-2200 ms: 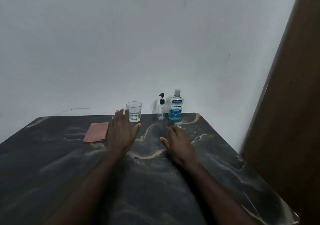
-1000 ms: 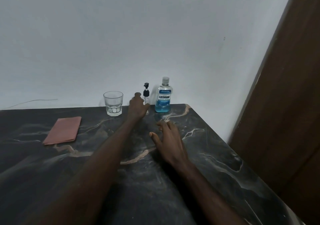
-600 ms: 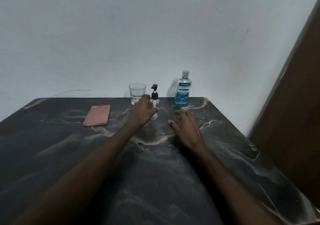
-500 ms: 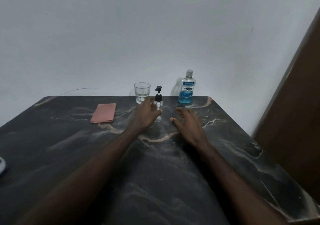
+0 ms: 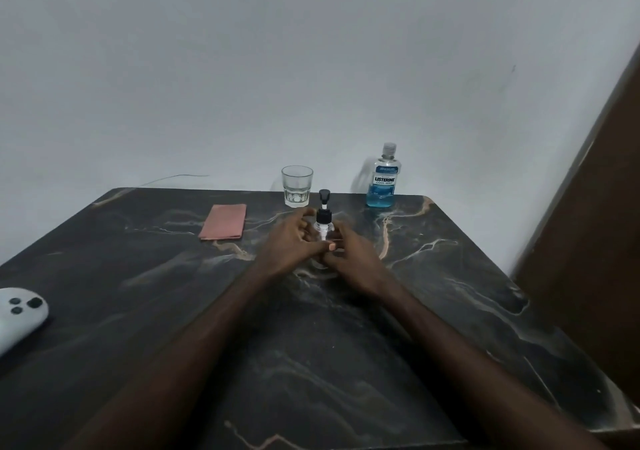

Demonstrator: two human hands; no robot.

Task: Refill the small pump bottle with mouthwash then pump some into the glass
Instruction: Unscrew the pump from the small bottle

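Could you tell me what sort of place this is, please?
Probably a room in a home: a marble-look table against a bare white wall, a brown wooden panel and a mouthwash bottle.

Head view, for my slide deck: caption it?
Left hand grips the small pump bottle, right hand against it; glass and mouthwash bottle stand behind.

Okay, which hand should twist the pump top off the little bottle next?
Right, probably. The left hand grips the pump bottle, steadying it upright on the table; the right hand lies close beside it, just below the black pump head, so it could reach up and twist.
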